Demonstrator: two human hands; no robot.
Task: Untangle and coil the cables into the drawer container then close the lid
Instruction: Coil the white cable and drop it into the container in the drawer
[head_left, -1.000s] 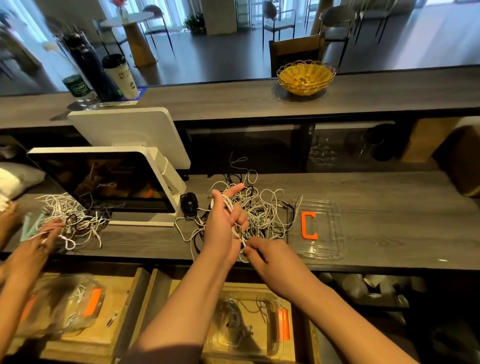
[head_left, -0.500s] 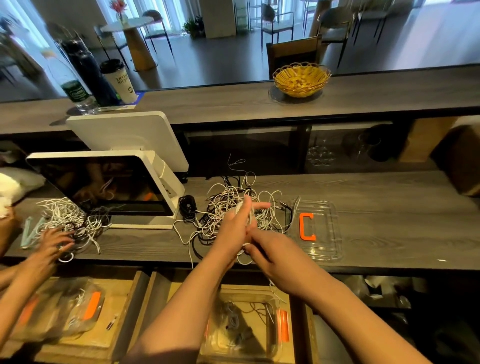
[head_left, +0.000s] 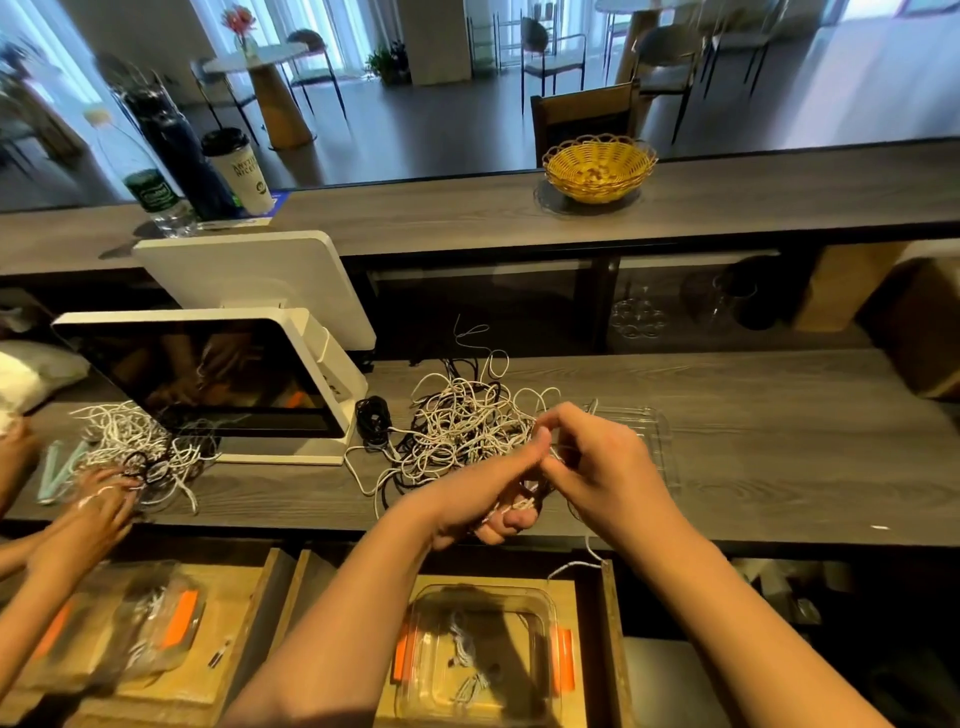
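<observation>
- Head view: the left hand (head_left: 488, 493) grips a small white coil, fingers curled round it; the right hand (head_left: 597, 462), at its 3 o'clock, pinches a strand, fingertips together.
- The tangle of cables (head_left: 457, 426) lies on the counter (head_left: 779, 447) at 11 o'clock of the hands; the clear lid (head_left: 660, 436) sits just behind the right hand.
- The open container (head_left: 478, 649) waits in the drawer at 6 o'clock, a few cables already inside.
- Judgement: winding goes best with even loops, steady tension, and the loose end freed from the heap before lowering.
</observation>
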